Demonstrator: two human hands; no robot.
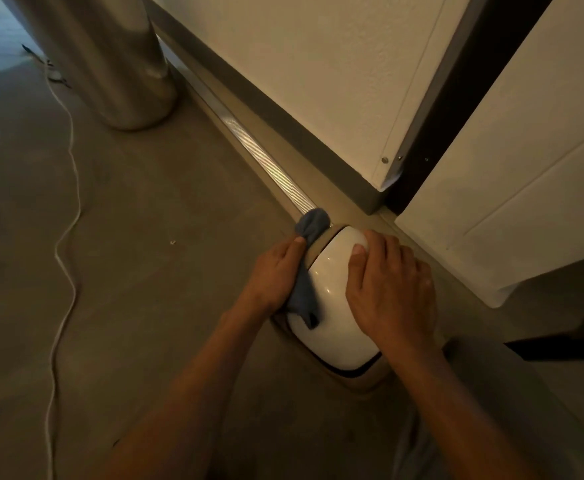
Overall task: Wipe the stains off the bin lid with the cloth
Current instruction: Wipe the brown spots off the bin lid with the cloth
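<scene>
A small bin with a glossy white lid [332, 299] stands on the floor below me, its beige body just showing around the lid's edge. My left hand [273, 271] grips a blue cloth [304, 296] and holds it against the lid's left side; one end of the cloth sticks out past my thumb toward the wall, the other hangs over the lid. My right hand [390, 285] lies flat on the right half of the lid, fingers straight. No stains can be made out on the visible white surface.
The grey floor [152, 216] spreads to the left, crossed by a white cable [70, 157]. A thick metal column [110, 57] stands at the back left. A ribbed metal floor strip [266, 161] runs along a white cabinet [318, 71] behind the bin; another white panel [525, 188] stands right.
</scene>
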